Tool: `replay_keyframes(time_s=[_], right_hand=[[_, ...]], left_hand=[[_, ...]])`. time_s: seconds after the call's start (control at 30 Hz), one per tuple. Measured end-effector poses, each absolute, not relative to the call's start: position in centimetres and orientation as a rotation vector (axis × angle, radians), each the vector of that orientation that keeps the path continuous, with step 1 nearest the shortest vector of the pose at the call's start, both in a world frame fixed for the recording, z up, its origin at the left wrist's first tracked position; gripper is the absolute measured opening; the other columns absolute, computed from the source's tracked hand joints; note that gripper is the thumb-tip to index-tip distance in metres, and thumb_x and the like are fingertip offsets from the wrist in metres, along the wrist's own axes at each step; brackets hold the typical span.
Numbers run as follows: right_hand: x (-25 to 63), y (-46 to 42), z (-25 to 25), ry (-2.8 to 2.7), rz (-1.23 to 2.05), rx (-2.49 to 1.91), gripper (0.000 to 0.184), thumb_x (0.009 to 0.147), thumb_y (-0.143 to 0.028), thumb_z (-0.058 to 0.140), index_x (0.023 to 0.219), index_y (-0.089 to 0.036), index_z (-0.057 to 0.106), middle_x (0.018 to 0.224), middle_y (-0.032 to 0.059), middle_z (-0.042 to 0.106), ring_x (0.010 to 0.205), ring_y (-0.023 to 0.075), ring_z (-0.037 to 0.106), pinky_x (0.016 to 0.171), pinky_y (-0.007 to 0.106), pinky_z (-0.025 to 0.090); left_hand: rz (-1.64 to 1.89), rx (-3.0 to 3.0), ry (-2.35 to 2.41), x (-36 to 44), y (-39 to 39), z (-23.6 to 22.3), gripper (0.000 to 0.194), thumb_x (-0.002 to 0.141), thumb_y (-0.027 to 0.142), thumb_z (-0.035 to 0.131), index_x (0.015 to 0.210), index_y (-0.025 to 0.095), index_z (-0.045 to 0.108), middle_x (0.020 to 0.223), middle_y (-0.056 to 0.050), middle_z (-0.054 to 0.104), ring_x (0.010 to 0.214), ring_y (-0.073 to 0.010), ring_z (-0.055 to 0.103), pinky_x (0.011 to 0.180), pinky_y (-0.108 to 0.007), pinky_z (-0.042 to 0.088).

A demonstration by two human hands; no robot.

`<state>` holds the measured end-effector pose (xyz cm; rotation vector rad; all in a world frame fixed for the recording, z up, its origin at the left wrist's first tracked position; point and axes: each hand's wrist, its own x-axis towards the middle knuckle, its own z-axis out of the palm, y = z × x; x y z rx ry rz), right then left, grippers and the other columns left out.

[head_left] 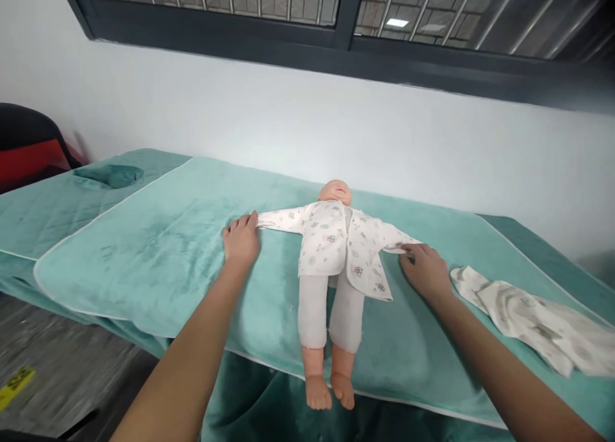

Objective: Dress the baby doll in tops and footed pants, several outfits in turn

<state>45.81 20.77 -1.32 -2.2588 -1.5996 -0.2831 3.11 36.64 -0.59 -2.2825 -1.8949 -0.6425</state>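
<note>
A baby doll (314, 327) lies on its back on a green padded bed, head toward the wall, bare feet toward me. It wears a white printed baby shirt (327, 240), whose front hangs apart at the lower right, over white leg coverings. Both sleeves stretch out sideways. My left hand (241, 240) pinches the end of the sleeve on the left, its fingertips closed on the cuff. At the other side, my right hand (425, 269) grips the cuff of the right sleeve between thumb and fingers. The doll's hands are not visible.
White printed baby clothing (533, 320) lies crumpled at the right of the bed cover (158, 250). A face opening (109, 175) is at the bed's left end, near a black and red chair (33, 150). Behind stand a white wall and a barred window (346, 19).
</note>
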Motion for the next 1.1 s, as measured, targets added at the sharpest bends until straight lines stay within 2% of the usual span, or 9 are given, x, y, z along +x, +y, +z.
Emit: replay_keyframes(time_s=[0.13, 0.23, 0.33, 0.5, 0.7, 0.77, 0.87, 0.97, 1.1], right_hand=[[42.8, 21.3, 0.6, -1.559, -0.222, -1.91, 0.037, 0.092, -0.043, 0.048, 0.115, -0.019, 0.065, 0.12, 0.0147, 0.065, 0.116, 0.0318, 0.059, 0.098, 0.047, 0.047], [39.0, 23.5, 3.1, -1.578, 0.047, -1.733, 0.044, 0.095, -0.047, 0.047, 0.129, -0.022, 0.06, 0.136, 0.011, 0.06, 0.125, 0.0291, 0.056, 0.107, 0.045, 0.043], [35.6, 26.6, 5.5, -1.664, 0.256, -1.751, 0.047, 0.099, -0.049, 0.04, 0.133, -0.023, 0.059, 0.142, 0.01, 0.059, 0.13, 0.0312, 0.054, 0.111, 0.048, 0.04], [33.7, 29.9, 7.3, -1.812, 0.341, -1.777, 0.05, 0.101, -0.048, 0.032, 0.13, -0.021, 0.063, 0.141, 0.0116, 0.06, 0.132, 0.0347, 0.052, 0.11, 0.05, 0.04], [33.4, 26.9, 6.0, -1.649, 0.36, -1.72, 0.059, 0.101, -0.055, 0.034, 0.148, -0.022, 0.048, 0.157, 0.009, 0.043, 0.146, 0.029, 0.038, 0.122, 0.047, 0.028], [33.8, 24.3, 4.7, -1.571, 0.318, -1.699, 0.058, 0.1, -0.056, 0.036, 0.148, -0.025, 0.047, 0.157, 0.0075, 0.044, 0.145, 0.0272, 0.039, 0.121, 0.047, 0.029], [36.7, 19.5, 2.3, -1.593, 0.16, -1.731, 0.052, 0.099, -0.053, 0.042, 0.143, -0.026, 0.05, 0.149, 0.0092, 0.053, 0.138, 0.0278, 0.047, 0.115, 0.048, 0.039], [42.5, 14.1, 0.1, -1.724, -0.206, -1.907, 0.049, 0.095, -0.047, 0.047, 0.136, -0.019, 0.054, 0.147, 0.0159, 0.053, 0.138, 0.0323, 0.047, 0.115, 0.053, 0.036], [52.0, 6.9, -0.9, -1.472, -0.653, -2.39, 0.05, 0.09, -0.047, 0.049, 0.132, -0.021, 0.054, 0.146, 0.0218, 0.051, 0.139, 0.0454, 0.041, 0.107, 0.071, 0.028]], left_hand=[[-0.676, -2.273, -1.896, 3.2, 36.7, -0.7, 0.056, 0.093, 0.018, 0.039, 0.148, 0.019, 0.047, 0.14, -0.013, 0.059, 0.121, -0.0357, 0.053, 0.096, -0.053, 0.041], [-0.691, -2.273, -1.893, 3.3, 36.6, -0.5, 0.056, 0.089, 0.015, 0.041, 0.144, 0.021, 0.052, 0.139, -0.012, 0.06, 0.121, -0.0354, 0.053, 0.095, -0.052, 0.042], [-0.743, -2.278, -1.883, 3.1, 36.5, -0.4, 0.053, 0.088, 0.014, 0.044, 0.138, 0.021, 0.058, 0.136, -0.013, 0.061, 0.12, -0.0347, 0.055, 0.095, -0.05, 0.043], [-0.948, -2.237, -1.913, 2.6, 36.8, -0.7, 0.049, 0.084, 0.01, 0.046, 0.129, 0.018, 0.064, 0.126, -0.013, 0.065, 0.117, -0.0306, 0.059, 0.097, -0.042, 0.046], [-1.083, -2.152, -2.003, 2.1, 37.7, -1.5, 0.041, 0.085, 0.011, 0.046, 0.119, 0.019, 0.067, 0.119, -0.012, 0.068, 0.109, -0.0285, 0.063, 0.092, -0.039, 0.048], [-1.137, -2.143, -2.015, 2.0, 37.9, -1.6, 0.04, 0.086, 0.013, 0.045, 0.12, 0.019, 0.067, 0.119, -0.011, 0.067, 0.11, -0.0272, 0.063, 0.094, -0.038, 0.048], [-1.178, -2.171, -2.002, 1.8, 37.9, -1.5, 0.04, 0.086, 0.015, 0.044, 0.119, 0.018, 0.067, 0.12, -0.011, 0.068, 0.111, -0.0264, 0.062, 0.096, -0.037, 0.048], [-1.111, -2.247, -1.949, 1.9, 37.8, -1.3, 0.041, 0.085, 0.014, 0.044, 0.117, 0.019, 0.069, 0.118, -0.01, 0.069, 0.112, -0.0271, 0.062, 0.097, -0.038, 0.048], [-1.031, -2.24, -1.899, 2.1, 37.2, -0.7, 0.043, 0.085, 0.014, 0.044, 0.12, 0.017, 0.069, 0.124, -0.012, 0.066, 0.115, -0.0293, 0.059, 0.1, -0.04, 0.047]])
